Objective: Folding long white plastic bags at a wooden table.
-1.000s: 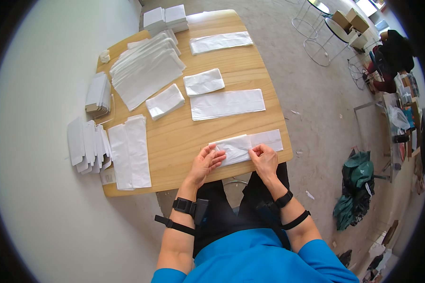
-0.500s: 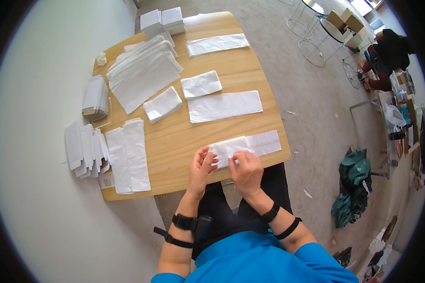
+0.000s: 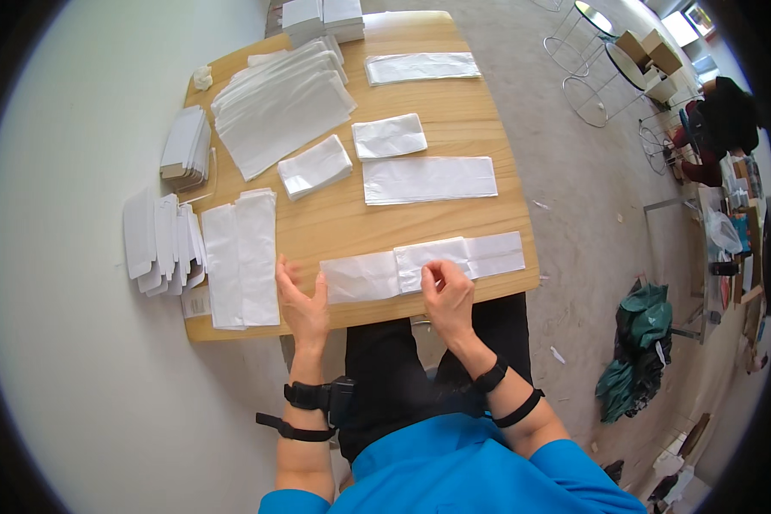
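Observation:
A long, thin white sheet (image 3: 358,277) lies along the near edge of the table, with a smaller folded white sheet (image 3: 433,249) on its middle. My right hand (image 3: 451,300) rests over the near side of the folded sheet, thumb and fingers pinched together; whatever is between them is hidden. At the left end of the long sheet, my left hand (image 3: 305,301) is open, fingers apart and slightly blurred. To its left lies a stack of white sheets (image 3: 247,257), close to the fingers.
Farther back on the wooden table (image 3: 317,227) lie folded white stacks (image 3: 430,179) and a fanned pile of large sheets (image 3: 283,107). White cartons (image 3: 186,146) line the left side by the wall. A person (image 3: 724,120) is at the far right, near a cluttered table.
My left hand has moved left, away from the folded sheet, and opened. The long sheet now shows out to the left too. My right hand stays by the folded sheet; the view has shifted slightly.

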The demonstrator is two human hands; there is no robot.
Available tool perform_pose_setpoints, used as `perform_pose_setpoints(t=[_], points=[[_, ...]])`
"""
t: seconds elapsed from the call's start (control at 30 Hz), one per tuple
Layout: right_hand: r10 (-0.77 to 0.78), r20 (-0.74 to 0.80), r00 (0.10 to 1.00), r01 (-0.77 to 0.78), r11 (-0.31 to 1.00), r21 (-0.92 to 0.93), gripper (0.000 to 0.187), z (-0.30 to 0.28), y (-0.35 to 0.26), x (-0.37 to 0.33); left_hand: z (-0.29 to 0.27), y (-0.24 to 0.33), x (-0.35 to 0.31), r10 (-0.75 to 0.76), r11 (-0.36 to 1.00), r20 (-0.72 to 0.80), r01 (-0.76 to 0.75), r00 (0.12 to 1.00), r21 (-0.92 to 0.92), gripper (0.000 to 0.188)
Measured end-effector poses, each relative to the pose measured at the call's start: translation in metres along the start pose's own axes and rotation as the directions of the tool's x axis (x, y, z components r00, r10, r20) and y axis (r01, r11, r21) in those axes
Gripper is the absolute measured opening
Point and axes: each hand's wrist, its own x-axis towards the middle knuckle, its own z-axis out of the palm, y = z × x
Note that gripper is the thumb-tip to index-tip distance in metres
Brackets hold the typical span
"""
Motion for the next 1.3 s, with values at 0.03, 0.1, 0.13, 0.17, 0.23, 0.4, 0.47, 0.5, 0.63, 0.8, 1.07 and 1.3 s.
perform_pose_setpoints(t=[0.03, 0.1, 0.13, 0.17, 0.23, 0.4, 0.47, 0.5, 0.63, 0.8, 1.07, 1.3], points=[[0.012, -0.003, 1.0, -0.012, 1.0, -0.021, 0.006, 0.0, 0.001, 0.004, -0.002, 0.01, 0.0, 0.306, 0.896, -0.113, -0.247, 0.945, 0.368, 0.049], [0.007, 0.032, 0.999, -0.005, 0.998, -0.056, 0.008, 0.006, 0.0, 0.008, 0.0, 0.014, -0.006, 0.595, 0.61, -0.1, -0.367, 0.797, 0.702, 0.046], [0.002, 0.061, 0.998, 0.003, 0.996, -0.088, 0.011, 0.01, -0.001, 0.009, 0.005, 0.014, -0.012, 0.544, 0.651, 0.049, -0.459, 0.838, 0.604, 0.045], [0.002, 0.068, 0.998, 0.004, 0.996, -0.088, 0.011, 0.016, 0.002, 0.008, 0.011, 0.013, -0.018, 0.496, 0.696, 0.205, -0.527, 0.844, 0.488, 0.044], [-0.064, 0.066, 0.996, 0.077, 0.973, -0.217, 0.024, 0.031, 0.012, 0.008, 0.031, 0.0, -0.024, 0.493, 0.703, 0.262, -0.557, 0.83, 0.442, 0.045], [-0.037, 0.121, 0.992, 0.082, 0.914, -0.396, 0.038, 0.047, 0.011, 0.012, 0.048, -0.026, -0.026, 0.404, 0.771, 0.306, -0.501, 0.862, 0.393, 0.047], [0.001, 0.134, 0.991, 0.057, 0.901, -0.43, 0.039, 0.049, 0.012, 0.011, 0.049, -0.024, -0.025, 0.386, 0.788, 0.293, -0.478, 0.875, 0.388, 0.049], [-0.042, 0.095, 0.995, 0.08, 0.893, -0.444, 0.035, 0.05, 0.014, 0.011, 0.049, -0.024, -0.025, 0.386, 0.789, 0.293, -0.478, 0.875, 0.386, 0.049], [-0.05, 0.047, 0.998, 0.065, 0.903, -0.425, 0.024, 0.052, 0.018, 0.011, 0.047, -0.024, -0.024, 0.355, 0.807, 0.315, -0.459, 0.88, 0.372, 0.056], [-0.006, 0.099, 0.995, 0.045, 0.914, -0.403, 0.016, 0.046, 0.017, 0.014, 0.043, -0.026, -0.024, 0.348, 0.816, 0.316, -0.451, 0.883, 0.362, 0.06], [0.007, 0.034, 0.999, 0.002, 0.97, -0.243, 0.011, 0.004, 0.018, 0.034, 0.038, -0.02, -0.025, 0.395, 0.831, 0.329, -0.486, 0.858, 0.269, 0.057], [0.234, 0.16, 0.959, -0.233, 0.972, -0.027, 0.015, -0.082, 0.042, 0.064, 0.063, 0.012, -0.037, 0.59, 0.568, 0.512, -0.772, 0.624, 0.285, 0.058]])
